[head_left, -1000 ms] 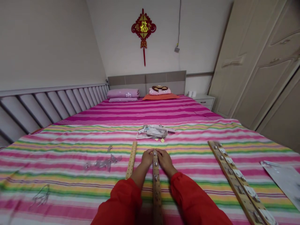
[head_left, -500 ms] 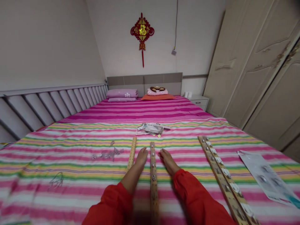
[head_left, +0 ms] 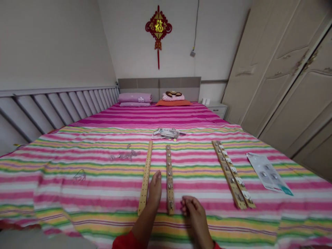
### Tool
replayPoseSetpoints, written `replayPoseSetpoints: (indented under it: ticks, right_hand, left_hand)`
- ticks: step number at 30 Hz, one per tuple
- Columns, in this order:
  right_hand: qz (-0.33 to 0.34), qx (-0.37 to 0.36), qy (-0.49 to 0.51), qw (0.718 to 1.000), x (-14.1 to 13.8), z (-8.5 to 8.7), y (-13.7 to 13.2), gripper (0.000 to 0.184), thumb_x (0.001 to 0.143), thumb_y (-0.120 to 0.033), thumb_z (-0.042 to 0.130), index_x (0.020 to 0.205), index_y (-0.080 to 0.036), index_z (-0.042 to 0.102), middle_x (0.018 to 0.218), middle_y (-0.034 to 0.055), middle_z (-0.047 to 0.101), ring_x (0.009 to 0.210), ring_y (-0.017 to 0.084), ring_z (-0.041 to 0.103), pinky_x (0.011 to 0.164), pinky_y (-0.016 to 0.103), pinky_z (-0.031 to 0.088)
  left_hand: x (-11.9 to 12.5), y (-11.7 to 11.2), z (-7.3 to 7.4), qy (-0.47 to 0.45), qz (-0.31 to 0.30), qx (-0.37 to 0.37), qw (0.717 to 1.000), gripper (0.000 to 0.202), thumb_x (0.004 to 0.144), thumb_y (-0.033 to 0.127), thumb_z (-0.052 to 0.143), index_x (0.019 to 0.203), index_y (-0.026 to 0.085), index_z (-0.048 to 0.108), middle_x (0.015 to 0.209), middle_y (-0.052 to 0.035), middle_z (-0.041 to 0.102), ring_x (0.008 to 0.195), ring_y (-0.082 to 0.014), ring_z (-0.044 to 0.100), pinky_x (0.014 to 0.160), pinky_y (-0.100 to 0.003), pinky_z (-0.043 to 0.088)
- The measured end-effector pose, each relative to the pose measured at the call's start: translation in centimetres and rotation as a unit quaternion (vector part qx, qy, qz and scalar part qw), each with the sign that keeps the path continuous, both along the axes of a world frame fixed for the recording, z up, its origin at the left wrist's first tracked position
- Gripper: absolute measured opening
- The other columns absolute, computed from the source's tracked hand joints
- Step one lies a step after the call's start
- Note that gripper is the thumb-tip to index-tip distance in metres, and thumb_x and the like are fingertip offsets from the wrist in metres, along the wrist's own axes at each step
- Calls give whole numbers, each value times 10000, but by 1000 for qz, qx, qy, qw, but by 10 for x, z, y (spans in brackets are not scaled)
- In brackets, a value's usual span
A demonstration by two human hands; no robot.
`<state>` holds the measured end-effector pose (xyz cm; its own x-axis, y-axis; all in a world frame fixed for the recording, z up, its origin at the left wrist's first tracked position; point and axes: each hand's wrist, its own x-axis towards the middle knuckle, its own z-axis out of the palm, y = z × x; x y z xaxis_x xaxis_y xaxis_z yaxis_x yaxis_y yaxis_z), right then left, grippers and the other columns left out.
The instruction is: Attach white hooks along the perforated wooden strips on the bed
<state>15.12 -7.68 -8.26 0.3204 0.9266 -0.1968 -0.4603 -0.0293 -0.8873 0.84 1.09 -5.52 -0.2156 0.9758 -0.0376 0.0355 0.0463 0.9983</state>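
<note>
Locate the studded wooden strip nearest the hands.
Head view, centre: on the striped bedspread, the studded wooden strip lies between the left hand and right hand.

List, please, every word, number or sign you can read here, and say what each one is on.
"福" in gold: on the red wall ornament above the headboard.
Packet at the right on the bedspread: print too small to read.
Pile of packets beyond the wooden strips: too blurred to read.
Wooden strips: no readable marks.

We note striped bed cover [head_left: 77, 157]: pink, green, yellow, white; studded wooden strip [head_left: 169, 173]: tan, silver dots; knot-shaped wall ornament [head_left: 158, 27]: red, gold.
</note>
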Motion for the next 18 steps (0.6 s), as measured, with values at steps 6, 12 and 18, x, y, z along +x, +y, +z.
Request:
replayPoseSetpoints:
  ticks: [6,12,18]
  right_hand:
    - [100,-82,100,987,-29,-11,-33,413,465,-315,878,805,-156,707,681,55,720,596,173,648,536,253,467]
    - [112,-78,146,980,-43,2,-31,352,498,-298,876,788,-157,734,738,57,730,643,165,668,582,243,494]
    - [105,-44,166,979,-49,-5,-25,328,531,-329,863,767,-141,735,766,70,732,601,144,653,555,234,496]
  left_hand:
    - [-2,1,-9,-36,-13,19,999,312,860,293,495,1129,173,600,1241,-110,616,1166,-206,555,1054,-363,381]
    - [0,-1,-15,10,14,61,998,308,845,347,497,1081,199,629,1181,-89,649,1136,-214,577,1024,-361,413]
    - [-1,2,-15,41,17,64,997,302,841,327,467,1043,182,638,1153,-99,661,1125,-220,583,1020,-359,414]
